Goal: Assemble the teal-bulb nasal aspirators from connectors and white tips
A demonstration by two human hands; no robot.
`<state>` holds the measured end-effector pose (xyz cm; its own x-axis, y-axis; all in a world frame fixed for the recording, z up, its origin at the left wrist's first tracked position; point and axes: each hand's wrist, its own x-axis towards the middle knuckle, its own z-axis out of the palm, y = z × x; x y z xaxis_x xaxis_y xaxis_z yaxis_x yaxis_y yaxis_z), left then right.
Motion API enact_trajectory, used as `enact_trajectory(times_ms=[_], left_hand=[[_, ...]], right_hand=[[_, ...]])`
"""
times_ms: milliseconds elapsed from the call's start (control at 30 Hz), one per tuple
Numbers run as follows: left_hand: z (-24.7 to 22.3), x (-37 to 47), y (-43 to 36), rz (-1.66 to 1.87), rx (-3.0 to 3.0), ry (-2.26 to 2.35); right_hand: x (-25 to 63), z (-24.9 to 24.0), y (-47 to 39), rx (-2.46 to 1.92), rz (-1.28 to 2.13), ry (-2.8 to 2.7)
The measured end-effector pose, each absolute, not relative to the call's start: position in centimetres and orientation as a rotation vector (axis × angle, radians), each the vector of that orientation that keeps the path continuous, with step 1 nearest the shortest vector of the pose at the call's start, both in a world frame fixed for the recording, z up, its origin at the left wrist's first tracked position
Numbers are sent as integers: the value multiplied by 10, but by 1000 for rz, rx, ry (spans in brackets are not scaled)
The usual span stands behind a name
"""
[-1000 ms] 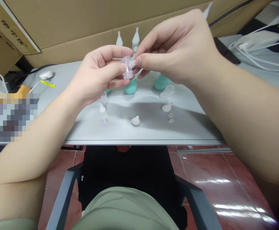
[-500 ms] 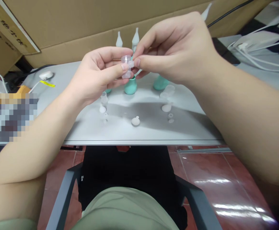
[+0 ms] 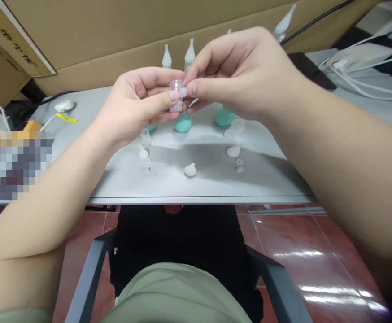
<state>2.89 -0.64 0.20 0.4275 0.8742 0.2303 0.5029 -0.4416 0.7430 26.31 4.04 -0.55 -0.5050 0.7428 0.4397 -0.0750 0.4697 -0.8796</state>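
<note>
My left hand (image 3: 145,96) pinches a clear plastic cup-like part (image 3: 176,103) between thumb and fingers, above the desk. A small translucent piece (image 3: 183,91) sits at the side of that part, and the thumb and index finger of my right hand (image 3: 229,74) are closed on it. Just beneath stands a teal bulb (image 3: 183,123), with a second teal bulb (image 3: 225,116) to its right. White tapered tips (image 3: 189,53) rise behind my hands. Nearer me lie a white tip (image 3: 190,170), another one (image 3: 233,151) and a small ring (image 3: 239,162).
The grey desk (image 3: 169,188) ends at a front edge before my lap. A clear cup (image 3: 145,137) and a white tip (image 3: 144,153) lie at the left. Cardboard (image 3: 98,31) stands behind; white cables (image 3: 357,80) run at the right.
Both hands have shifted very slightly to the left, and my right wrist has dropped a little, showing more of the white tip at the upper right. The grips are unchanged.
</note>
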Motion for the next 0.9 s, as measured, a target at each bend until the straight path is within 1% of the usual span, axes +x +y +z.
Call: enact_trajectory(times_ms=[100,200,467,667,900], left_hand=[[-7,16,-2,1031,1867,1093],[-13,12,0,1102,1760,1029],[-14,14,1,1102,1802,1055],[-2,28,14,919,2045,1165],[-2,28,17,932,2054,1157]], right_hand=[[264,-8,43,-557,1209,-1818],[264,-11,45,-514,1262,-1762],[264,-10,48,-600,1323,-1763],[264,-10,47,-550,1328,-1759],[262,-9,43,-587,1289,-1764]])
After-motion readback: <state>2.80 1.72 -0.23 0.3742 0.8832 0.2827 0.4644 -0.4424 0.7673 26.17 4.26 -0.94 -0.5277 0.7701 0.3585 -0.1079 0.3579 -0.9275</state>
